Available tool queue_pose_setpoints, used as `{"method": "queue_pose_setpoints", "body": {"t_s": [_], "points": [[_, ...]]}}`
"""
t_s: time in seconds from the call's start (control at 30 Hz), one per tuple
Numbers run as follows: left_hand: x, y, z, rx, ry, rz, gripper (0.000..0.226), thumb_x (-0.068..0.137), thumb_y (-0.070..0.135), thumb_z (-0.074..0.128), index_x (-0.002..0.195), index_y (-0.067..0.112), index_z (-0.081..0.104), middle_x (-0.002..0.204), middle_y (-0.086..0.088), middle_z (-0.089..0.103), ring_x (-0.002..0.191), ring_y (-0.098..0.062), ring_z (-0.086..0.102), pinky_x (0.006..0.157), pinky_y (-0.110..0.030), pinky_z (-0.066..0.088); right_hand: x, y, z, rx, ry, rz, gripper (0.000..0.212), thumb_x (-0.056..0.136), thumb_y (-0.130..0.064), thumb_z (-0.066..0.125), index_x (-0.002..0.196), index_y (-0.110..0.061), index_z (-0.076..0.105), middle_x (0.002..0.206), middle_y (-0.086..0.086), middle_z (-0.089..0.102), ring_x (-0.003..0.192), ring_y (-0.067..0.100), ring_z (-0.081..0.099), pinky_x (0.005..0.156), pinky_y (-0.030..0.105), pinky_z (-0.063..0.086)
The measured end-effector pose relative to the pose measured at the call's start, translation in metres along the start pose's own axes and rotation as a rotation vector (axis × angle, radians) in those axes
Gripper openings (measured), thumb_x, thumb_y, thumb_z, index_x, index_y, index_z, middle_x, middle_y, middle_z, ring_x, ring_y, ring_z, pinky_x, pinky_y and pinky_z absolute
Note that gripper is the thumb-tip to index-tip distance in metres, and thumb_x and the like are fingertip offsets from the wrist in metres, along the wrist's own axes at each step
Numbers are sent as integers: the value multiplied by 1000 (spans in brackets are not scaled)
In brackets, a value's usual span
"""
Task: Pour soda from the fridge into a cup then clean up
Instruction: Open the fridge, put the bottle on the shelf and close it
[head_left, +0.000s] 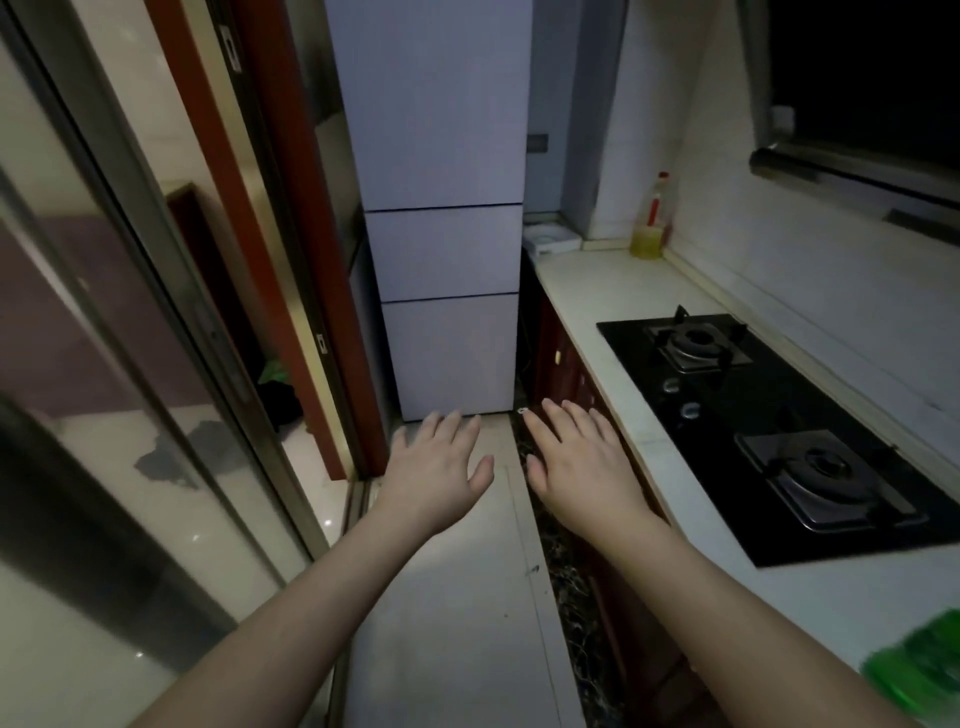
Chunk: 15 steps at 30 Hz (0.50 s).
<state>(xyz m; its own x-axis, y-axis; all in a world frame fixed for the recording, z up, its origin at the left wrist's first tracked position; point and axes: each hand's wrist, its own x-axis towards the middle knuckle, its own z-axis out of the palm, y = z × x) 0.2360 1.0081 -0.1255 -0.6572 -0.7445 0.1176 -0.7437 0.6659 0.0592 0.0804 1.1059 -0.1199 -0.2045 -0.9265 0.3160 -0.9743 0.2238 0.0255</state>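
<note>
Both hands, left and right, spread flat, palms down, holding nothing, before the fridge

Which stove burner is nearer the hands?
The lower burner on the black cooktop, just right of the right hand. The other burner sits farther along the counter, toward the fridge.

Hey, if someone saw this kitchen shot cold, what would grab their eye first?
Two bare hands, the left hand and right hand, stretched out open over the floor, holding nothing. Straight ahead stands the tall pale fridge, doors closed. On the right, a black gas hob sits in the white counter.
</note>
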Motion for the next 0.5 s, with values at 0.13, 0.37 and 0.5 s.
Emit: {"method": "queue_pose_setpoints", "body": {"t_s": [0.13,0.37,0.5], "points": [[27,-29,-11,6,28,-4,62,97,55,21,152,28,18,159,1,21,147,-20,13,116,-54,17,41,-13,4,-22,1,-28,52,92,-38,44,141,-18,43,143,9,45,134,27,38,113,46,25],[95,-62,-20,39,46,-17,63,95,54,25,152,29,15,160,1,19,147,-22,12,116,-55,16,122,-13,20,-14,-19,-55,52,92,-36,43,141,-17,42,143,9,46,134,27,38,113,46,25],[147,-77,-24,71,80,-29,63,94,54,28,151,28,20,159,1,22,146,-22,14,115,-54,18,177,1,30,28,-19,-74,52,92,-35,44,141,-18,43,143,8,47,133,26,38,112,45,25]]}}
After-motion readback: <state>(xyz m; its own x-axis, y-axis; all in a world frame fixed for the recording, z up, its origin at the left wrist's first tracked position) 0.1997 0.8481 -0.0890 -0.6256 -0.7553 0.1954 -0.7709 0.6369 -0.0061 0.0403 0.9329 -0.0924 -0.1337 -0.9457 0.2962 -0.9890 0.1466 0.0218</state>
